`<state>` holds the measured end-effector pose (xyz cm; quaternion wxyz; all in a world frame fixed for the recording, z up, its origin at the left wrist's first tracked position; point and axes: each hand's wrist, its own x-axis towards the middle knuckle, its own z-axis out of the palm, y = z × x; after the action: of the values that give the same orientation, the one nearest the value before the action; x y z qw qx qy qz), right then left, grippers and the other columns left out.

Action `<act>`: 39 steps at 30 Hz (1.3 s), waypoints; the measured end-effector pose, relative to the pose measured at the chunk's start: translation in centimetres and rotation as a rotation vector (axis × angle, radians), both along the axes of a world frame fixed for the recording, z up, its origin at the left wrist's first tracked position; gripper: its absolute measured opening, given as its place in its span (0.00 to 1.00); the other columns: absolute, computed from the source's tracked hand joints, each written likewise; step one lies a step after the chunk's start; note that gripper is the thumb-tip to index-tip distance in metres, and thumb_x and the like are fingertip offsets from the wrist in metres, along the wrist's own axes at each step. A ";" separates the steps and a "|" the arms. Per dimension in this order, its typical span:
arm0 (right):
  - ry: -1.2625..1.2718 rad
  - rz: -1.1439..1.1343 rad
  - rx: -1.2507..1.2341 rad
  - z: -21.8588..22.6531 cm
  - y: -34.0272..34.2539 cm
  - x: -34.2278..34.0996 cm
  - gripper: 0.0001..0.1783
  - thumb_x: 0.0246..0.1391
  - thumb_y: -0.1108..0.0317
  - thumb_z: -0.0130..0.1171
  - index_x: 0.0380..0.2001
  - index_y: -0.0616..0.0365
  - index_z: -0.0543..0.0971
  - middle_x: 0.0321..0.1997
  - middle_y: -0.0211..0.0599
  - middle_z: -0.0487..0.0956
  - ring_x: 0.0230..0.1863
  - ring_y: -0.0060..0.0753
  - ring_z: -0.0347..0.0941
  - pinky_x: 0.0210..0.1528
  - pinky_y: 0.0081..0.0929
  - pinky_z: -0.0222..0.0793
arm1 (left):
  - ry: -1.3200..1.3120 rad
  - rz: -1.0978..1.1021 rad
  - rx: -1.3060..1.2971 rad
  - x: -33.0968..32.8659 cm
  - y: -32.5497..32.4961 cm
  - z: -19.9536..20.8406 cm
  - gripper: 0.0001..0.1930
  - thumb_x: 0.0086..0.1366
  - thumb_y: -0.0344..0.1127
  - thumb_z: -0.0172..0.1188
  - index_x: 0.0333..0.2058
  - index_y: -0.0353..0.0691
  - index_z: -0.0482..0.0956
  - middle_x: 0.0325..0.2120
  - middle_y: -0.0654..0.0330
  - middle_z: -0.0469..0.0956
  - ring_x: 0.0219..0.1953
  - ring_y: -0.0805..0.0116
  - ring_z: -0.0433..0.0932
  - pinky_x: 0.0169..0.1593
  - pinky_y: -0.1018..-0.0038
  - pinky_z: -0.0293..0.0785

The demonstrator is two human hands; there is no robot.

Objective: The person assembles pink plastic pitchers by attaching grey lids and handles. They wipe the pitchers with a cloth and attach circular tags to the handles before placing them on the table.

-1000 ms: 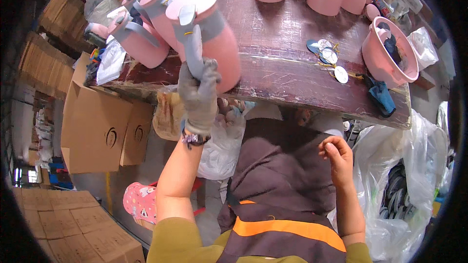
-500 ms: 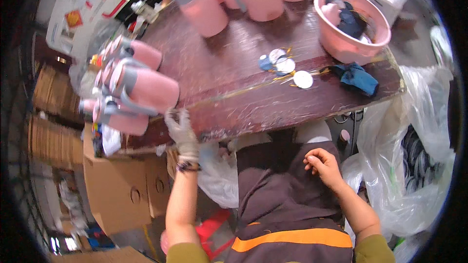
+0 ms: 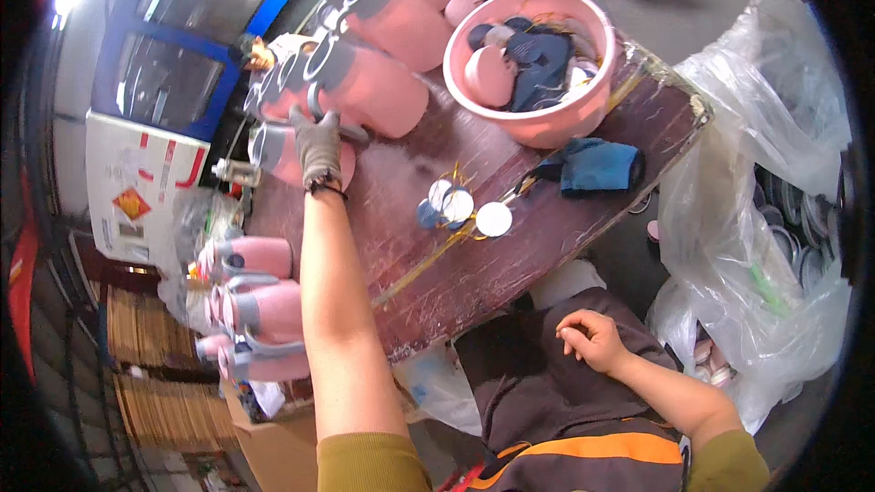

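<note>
My left hand (image 3: 319, 148), in a grey work glove, reaches across to the far left part of the table. Its fingers are apart at the grey handle (image 3: 351, 132) of a pink jug (image 3: 284, 157); a firm grip on it does not show. Beside and behind stand more pink jugs with grey tops, one large jug (image 3: 369, 87) right next to the glove. Above my lap hovers my bare right hand (image 3: 591, 339), fingers loosely curled in, nothing showing in them.
A pink basin (image 3: 538, 123) full of dark and pink parts sits at the table's right, near a blue cloth (image 3: 602, 166). White discs with yellow ties (image 3: 494, 219) lie mid-table. Pink jugs (image 3: 264, 308) rest on their sides at the left edge. Clear plastic bags (image 3: 729, 246) hang at right.
My left hand has moved from the near left table edge, beside the lying jugs, forward to the standing jugs. The view has turned left. My right hand stays curled above my lap.
</note>
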<state>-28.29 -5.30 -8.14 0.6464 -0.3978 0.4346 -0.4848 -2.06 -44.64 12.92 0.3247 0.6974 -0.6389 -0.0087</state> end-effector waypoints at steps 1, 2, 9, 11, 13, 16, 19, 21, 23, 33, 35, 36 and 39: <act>0.012 0.008 -0.027 0.3 -0.1 0.0 0.06 0.57 0.70 0.56 0.35 0.61 0.78 0.29 0.32 0.78 0.23 0.18 0.74 0.22 0.16 0.67 | 0.027 -0.036 -0.071 0.5 -0.8 -1.0 0.38 0.55 0.37 0.62 0.61 0.32 0.56 0.45 0.37 0.74 0.48 0.47 0.75 0.53 0.65 0.69; 0.034 0.022 -0.046 0.4 0.0 -0.2 0.06 0.57 0.70 0.56 0.35 0.61 0.78 0.29 0.32 0.77 0.23 0.18 0.73 0.22 0.16 0.67 | 0.064 -0.067 -0.135 0.2 -0.6 -1.6 0.37 0.55 0.36 0.62 0.60 0.30 0.56 0.44 0.37 0.75 0.47 0.48 0.76 0.52 0.65 0.69; -0.142 0.026 0.060 -0.2 0.1 -0.9 0.06 0.58 0.71 0.55 0.36 0.61 0.77 0.31 0.31 0.78 0.24 0.16 0.73 0.22 0.15 0.67 | 0.615 -0.169 -0.008 5.5 6.5 1.8 0.13 0.60 0.36 0.63 0.40 0.35 0.77 0.28 0.64 0.75 0.26 0.77 0.72 0.30 0.79 0.70; -0.122 0.043 0.034 -0.2 0.2 -0.6 0.06 0.58 0.71 0.55 0.36 0.61 0.77 0.31 0.32 0.78 0.24 0.17 0.74 0.21 0.15 0.67 | 0.606 -0.163 -0.028 6.7 12.2 3.0 0.11 0.62 0.36 0.61 0.39 0.35 0.75 0.27 0.63 0.75 0.25 0.76 0.73 0.30 0.78 0.71; -0.061 0.016 -0.003 -0.2 0.2 -0.8 0.06 0.57 0.71 0.55 0.35 0.61 0.77 0.32 0.32 0.78 0.25 0.17 0.74 0.22 0.15 0.67 | 0.654 -0.181 0.006 5.1 17.6 2.9 0.09 0.65 0.36 0.58 0.37 0.37 0.73 0.27 0.62 0.75 0.27 0.74 0.74 0.31 0.77 0.72; 0.061 0.039 -0.091 0.5 0.7 -0.1 0.05 0.56 0.71 0.56 0.34 0.61 0.78 0.30 0.33 0.77 0.24 0.18 0.74 0.23 0.17 0.68 | 0.941 -0.204 -0.009 4.6 26.2 2.0 0.11 0.67 0.39 0.57 0.41 0.37 0.73 0.33 0.59 0.77 0.36 0.70 0.78 0.35 0.75 0.78; 0.196 0.054 -0.214 0.9 1.3 0.5 0.05 0.55 0.71 0.58 0.32 0.61 0.78 0.29 0.35 0.76 0.23 0.22 0.75 0.26 0.20 0.68 | 1.000 -0.063 0.051 3.0 32.3 0.5 0.16 0.68 0.42 0.54 0.45 0.35 0.75 0.38 0.59 0.77 0.39 0.65 0.78 0.43 0.71 0.79; 0.233 0.044 -0.250 0.8 1.4 0.3 0.05 0.55 0.70 0.58 0.32 0.61 0.78 0.29 0.35 0.77 0.23 0.22 0.75 0.26 0.20 0.68 | 0.855 -0.011 0.167 2.6 33.9 0.8 0.13 0.68 0.40 0.54 0.42 0.35 0.77 0.37 0.56 0.79 0.38 0.63 0.79 0.37 0.70 0.78; 0.240 0.027 -0.243 1.4 1.6 -0.1 0.06 0.55 0.69 0.57 0.32 0.61 0.78 0.29 0.35 0.77 0.24 0.22 0.75 0.26 0.20 0.68 | -0.216 -0.022 0.099 4.6 34.7 2.8 0.11 0.65 0.38 0.55 0.39 0.37 0.80 0.38 0.53 0.79 0.36 0.57 0.79 0.40 0.65 0.76; 0.192 -0.506 -0.165 4.3 1.1 -17.0 0.10 0.60 0.65 0.55 0.33 0.61 0.77 0.31 0.32 0.79 0.29 0.23 0.75 0.31 0.22 0.71 | -0.836 -0.191 0.103 7.7 30.6 6.7 0.20 0.66 0.39 0.48 0.50 0.29 0.74 0.65 0.42 0.54 0.67 0.46 0.54 0.67 0.59 0.50; 0.432 -0.819 0.031 3.0 0.8 -25.8 0.13 0.60 0.59 0.54 0.34 0.59 0.78 0.29 0.31 0.80 0.27 0.19 0.75 0.27 0.18 0.68 | -0.815 -0.293 -0.043 7.1 30.4 6.2 0.19 0.66 0.36 0.49 0.52 0.30 0.71 0.63 0.43 0.58 0.66 0.49 0.56 0.66 0.59 0.52; 0.538 -0.943 0.090 1.9 1.3 -30.2 0.15 0.60 0.57 0.53 0.35 0.58 0.79 0.28 0.30 0.80 0.26 0.17 0.74 0.24 0.17 0.67 | -0.741 -0.334 -0.089 5.8 30.5 5.8 0.19 0.66 0.35 0.50 0.53 0.31 0.70 0.62 0.44 0.60 0.65 0.49 0.58 0.66 0.60 0.53; 1.053 -0.916 0.376 -4.7 3.8 -42.2 0.17 0.55 0.57 0.53 0.40 0.57 0.79 0.33 0.38 0.82 0.35 0.37 0.79 0.39 0.33 0.73 | -0.545 -0.478 -0.067 5.3 28.9 4.9 0.21 0.66 0.31 0.51 0.56 0.33 0.67 0.59 0.45 0.65 0.62 0.52 0.63 0.64 0.63 0.57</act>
<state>-70.52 -1.54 -12.88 0.1409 -0.2385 0.8875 -0.3682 3.22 -15.75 17.85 0.1538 0.4941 -0.8468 0.1229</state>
